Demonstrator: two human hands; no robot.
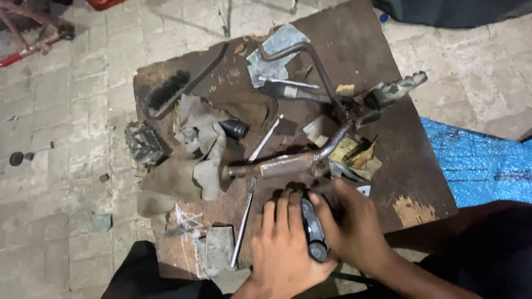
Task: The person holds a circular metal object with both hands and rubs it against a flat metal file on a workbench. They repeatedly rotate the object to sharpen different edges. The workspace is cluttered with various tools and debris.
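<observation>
Both hands down at the near edge of the worktop (354,33), a worn brown board set low over a brick floor (66,111). Left hand (282,243) and right hand (354,227) pressed together around a small black part (313,232), slim and rounded at its near end. Left fingers (280,207) curled over its far end, right fingers (327,202) wrapped along its side, so both clenched on the part, seemingly to steady it against the board from two sides. Exact shape hidden under the fingers.

Just beyond the hands, a rusty bent metal bar (288,164) lying across the middle, running up to a ridged foot peg (399,89) at the far right. Thin metal rod (244,221) lying just left of the left hand, within easy reach. Another pale rod (266,138) slanting past a small black rubber boot (235,128). Crumpled grey rags (194,160) heaped at the left, apparently handy for wiping. Black-bristled brush (169,91) at the far left corner. A second square ridged peg (143,143) sitting at the left edge. Yellowish paper scraps (354,152) tucked under the bar. Blue sheet (476,160) on the floor to the right.
</observation>
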